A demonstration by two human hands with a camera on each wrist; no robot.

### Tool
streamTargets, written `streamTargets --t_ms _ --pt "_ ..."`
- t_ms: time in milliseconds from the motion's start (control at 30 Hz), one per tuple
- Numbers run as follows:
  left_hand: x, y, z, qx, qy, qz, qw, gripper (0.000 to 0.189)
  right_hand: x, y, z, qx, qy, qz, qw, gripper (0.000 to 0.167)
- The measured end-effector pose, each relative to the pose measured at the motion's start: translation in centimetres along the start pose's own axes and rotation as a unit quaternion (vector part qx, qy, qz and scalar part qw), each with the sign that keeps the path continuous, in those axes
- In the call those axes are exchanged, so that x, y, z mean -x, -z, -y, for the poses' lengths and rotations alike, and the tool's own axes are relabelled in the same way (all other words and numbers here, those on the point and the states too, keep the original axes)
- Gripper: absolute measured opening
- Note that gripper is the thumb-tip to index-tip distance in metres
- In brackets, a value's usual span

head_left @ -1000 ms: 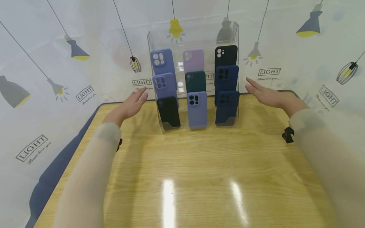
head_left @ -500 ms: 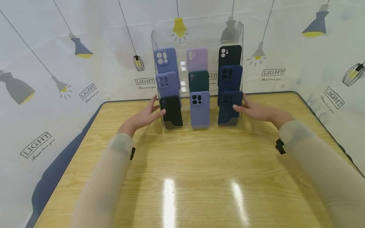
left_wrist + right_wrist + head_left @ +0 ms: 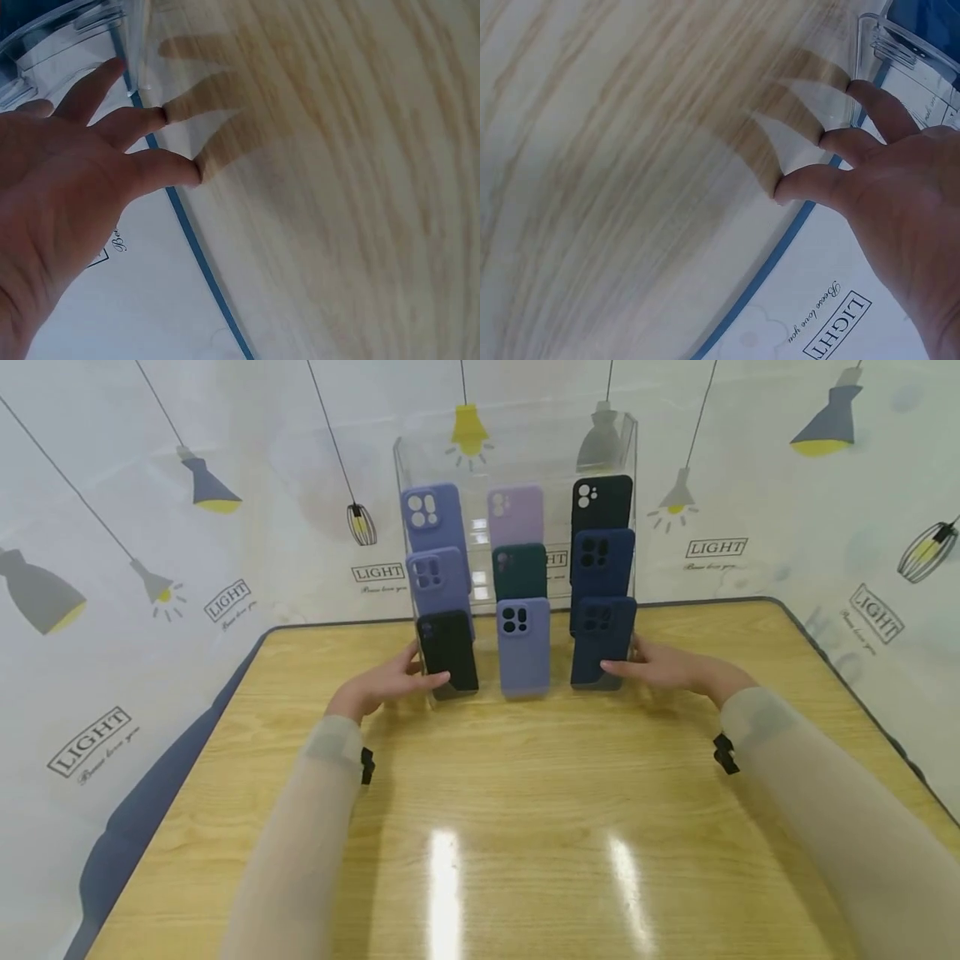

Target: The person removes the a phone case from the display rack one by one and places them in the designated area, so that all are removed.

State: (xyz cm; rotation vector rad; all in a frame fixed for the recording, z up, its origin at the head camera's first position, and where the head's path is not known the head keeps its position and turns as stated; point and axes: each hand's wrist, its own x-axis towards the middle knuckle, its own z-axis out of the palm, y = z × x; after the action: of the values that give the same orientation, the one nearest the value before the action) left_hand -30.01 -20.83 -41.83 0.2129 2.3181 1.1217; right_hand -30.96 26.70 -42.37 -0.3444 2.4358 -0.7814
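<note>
A clear display stand holds several phone cases in three columns. At its lower left corner my left hand grips it, thumb over the front of a black phone case. The right hand grips the opposite side, its thumb across a dark blue phone case. A lavender phone case stands between them at the bottom. In the left wrist view, bent fingers reach down to the tabletop beside the stand. Similar bent fingers show in the right wrist view. Both thumbs are hidden there.
The wood-grain table stretches out in front of the stand. Close behind it is a white backdrop printed with lamps and the word LIGHT. A dark blue border runs along the table's back edge.
Both hands have come inward from either side of the stand and down to its lower corners. Their thumbs now lie on the front. The stand and phone cases keep their arrangement.
</note>
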Motion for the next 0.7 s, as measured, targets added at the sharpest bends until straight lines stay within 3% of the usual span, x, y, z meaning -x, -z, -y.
streamTargets --t_ms 233,700 --pt "0.08 0.45 -0.28 -0.016 0.026 0.006 0.9995 0.125 0.11 0.26 -0.08 0.001 -0.003 0.000 1.0000 0.120" --pt "0.03 0.37 -0.41 -0.047 0.035 0.001 0.9983 0.124 0.32 -0.05 -0.34 -0.016 0.008 -0.001 0.9998 0.114"
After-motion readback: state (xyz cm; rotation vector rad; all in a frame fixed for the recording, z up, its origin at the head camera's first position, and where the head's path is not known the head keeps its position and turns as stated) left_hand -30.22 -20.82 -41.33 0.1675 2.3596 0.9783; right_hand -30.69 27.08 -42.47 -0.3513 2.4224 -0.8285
